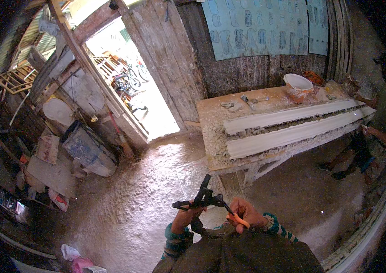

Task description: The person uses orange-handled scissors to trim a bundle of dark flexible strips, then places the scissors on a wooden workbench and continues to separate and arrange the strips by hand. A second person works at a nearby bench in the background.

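Observation:
At the lower middle, my left hand [186, 220] is closed around a tangle of black straps or bands [205, 196], whose ends stick out upward and to the left. Close beside it, my right hand [245, 214] is closed on scissors [238, 221] with an orange handle. Their dark, narrow blades point up and left, toward the black straps; whether they touch them I cannot tell. A dark strap also hangs below, between my hands.
Right of centre stands a workbench [211, 113] bearing two long white moulded strips [288, 132] and a white bucket [298, 86]. Another person [384, 118] is at its far right end. A blue drum [88, 150] and a broom [127, 148] are near the bright doorway.

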A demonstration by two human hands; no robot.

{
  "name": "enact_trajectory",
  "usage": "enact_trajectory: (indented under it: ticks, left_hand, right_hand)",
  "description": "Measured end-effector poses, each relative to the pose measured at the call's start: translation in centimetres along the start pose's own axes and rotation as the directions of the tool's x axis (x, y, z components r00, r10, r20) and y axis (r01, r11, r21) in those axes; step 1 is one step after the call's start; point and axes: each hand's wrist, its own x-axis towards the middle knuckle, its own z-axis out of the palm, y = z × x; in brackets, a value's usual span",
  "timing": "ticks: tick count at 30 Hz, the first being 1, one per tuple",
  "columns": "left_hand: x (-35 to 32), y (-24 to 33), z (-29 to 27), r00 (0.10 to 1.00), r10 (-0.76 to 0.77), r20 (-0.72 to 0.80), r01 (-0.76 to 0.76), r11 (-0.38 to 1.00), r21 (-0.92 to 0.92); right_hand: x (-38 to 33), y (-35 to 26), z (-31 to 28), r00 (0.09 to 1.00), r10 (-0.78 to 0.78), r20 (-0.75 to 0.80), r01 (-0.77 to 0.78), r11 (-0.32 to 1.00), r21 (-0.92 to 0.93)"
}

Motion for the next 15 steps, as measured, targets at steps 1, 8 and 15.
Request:
enact_trajectory:
  ticks: [1, 8, 15]
  left_hand:
    - [0.0, -0.1, -0.2, 0.999, 0.014, 0.029, -0.014, 1.0, -0.009]
    - [-0.3, 1.2, 0.6, 1.0, 0.011, -0.01, -0.01, 0.999, 0.044]
    - [-0.6, 1.6, 0.4, 0.999, 0.031, -0.028, -0.03, 0.999, 0.039]
  right_hand:
    - [0.0, 0.1, 0.0, 1.0, 0.01, -0.003, -0.01, 1.0, 0.007]
    - [-0.3, 0.5, -0.4, 1.0, 0.023, -0.016, -0.023, 0.999, -0.045]
    - [-0.1, 0.8, -0.1, 1.0, -0.018, -0.025, 0.015, 0.993, -0.116]
